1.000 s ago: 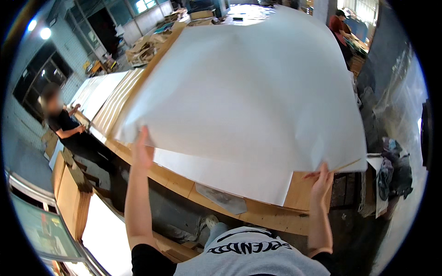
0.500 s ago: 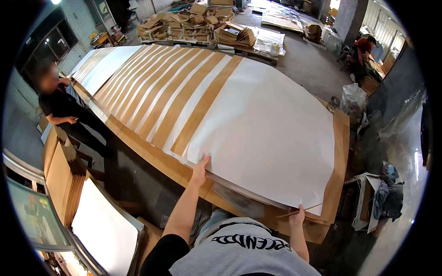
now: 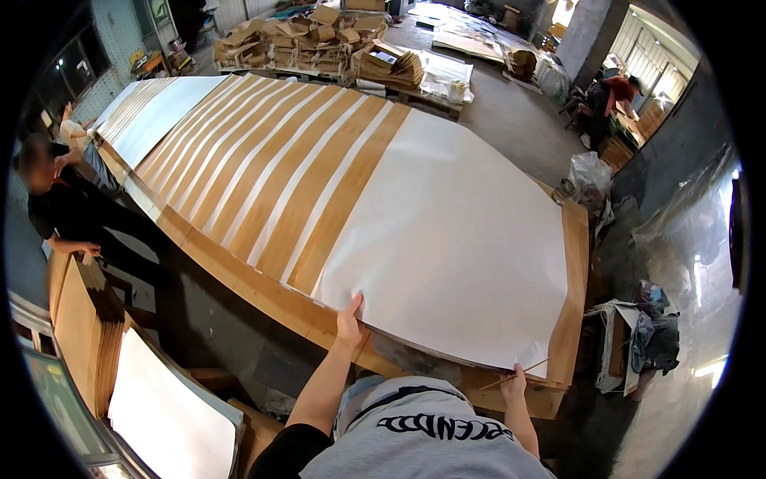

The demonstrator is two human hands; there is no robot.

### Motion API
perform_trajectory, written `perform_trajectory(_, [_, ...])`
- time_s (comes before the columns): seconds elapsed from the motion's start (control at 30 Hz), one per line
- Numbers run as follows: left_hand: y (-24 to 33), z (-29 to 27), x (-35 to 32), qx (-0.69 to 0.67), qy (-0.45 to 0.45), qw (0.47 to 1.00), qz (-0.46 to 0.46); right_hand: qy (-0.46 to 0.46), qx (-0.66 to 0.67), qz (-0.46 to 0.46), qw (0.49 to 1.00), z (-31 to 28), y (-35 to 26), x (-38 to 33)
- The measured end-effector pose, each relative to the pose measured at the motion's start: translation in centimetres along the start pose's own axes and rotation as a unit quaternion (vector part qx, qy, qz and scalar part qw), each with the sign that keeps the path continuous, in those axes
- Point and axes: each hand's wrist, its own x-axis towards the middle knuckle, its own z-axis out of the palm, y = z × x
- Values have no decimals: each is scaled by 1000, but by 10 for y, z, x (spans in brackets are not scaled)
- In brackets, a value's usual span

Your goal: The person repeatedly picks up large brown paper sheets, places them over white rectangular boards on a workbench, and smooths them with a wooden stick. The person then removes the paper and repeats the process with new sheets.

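Note:
A large white sheet point(image 3: 455, 231) covers the near right part of a long work table. My left hand point(image 3: 349, 321) is closed on its near edge, thumb on top and fingers hidden below. Close to the sheet's near right corner, my right hand point(image 3: 515, 385) pinches the same edge. A thin brown stick point(image 3: 531, 369) passes through or beside the right hand's fingers; its exact hold is hidden. Left of the sheet, staggered brown strips point(image 3: 345, 203) alternate with narrower white bands along the table.
A brown board point(image 3: 576, 279) borders the table's right end. At left stands a person in black point(image 3: 80, 211), with another behind. White sheets point(image 3: 171, 407) are stacked at lower left. Folded cardboard point(image 3: 311, 40) is piled at the back. Another person point(image 3: 614, 100) bends over work at far right.
The view has shifted, moving the background leftward. White bands nearest the large sheet look narrower. Both hands keep hold of the sheet's edge. A second person now shows at far left.

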Motion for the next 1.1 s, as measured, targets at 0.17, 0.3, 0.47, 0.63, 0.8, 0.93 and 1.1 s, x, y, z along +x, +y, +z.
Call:
perform_trajectory(0.17, [0,-2,2,-27,-10,999,-21,8,-6,-22,1000,-3,3,4])
perform_trajectory(0.3, [9,6,-6,-26,-6,999,-34,26,10,-33,999,11,4,-3])
perform_trajectory(0.47, [18,-6,-8,91,45,987,121,9,-11,-14,1000,-10,-1,7])
perform_trajectory(0.63, [59,-40,-4,236,134,945,184,19,-34,-8,999,-11,-5,5])
perform_trajectory(0.8, [68,-48,8,242,174,944,140,-1,-31,-11,999,-21,-8,13])
perform_trajectory(0.93, [65,-44,10,237,194,943,130,-5,-23,-5,1000,-31,-11,24])
perform_trajectory(1.1, [64,-44,12,229,198,945,123,-24,-42,-2,999,-22,-12,18])
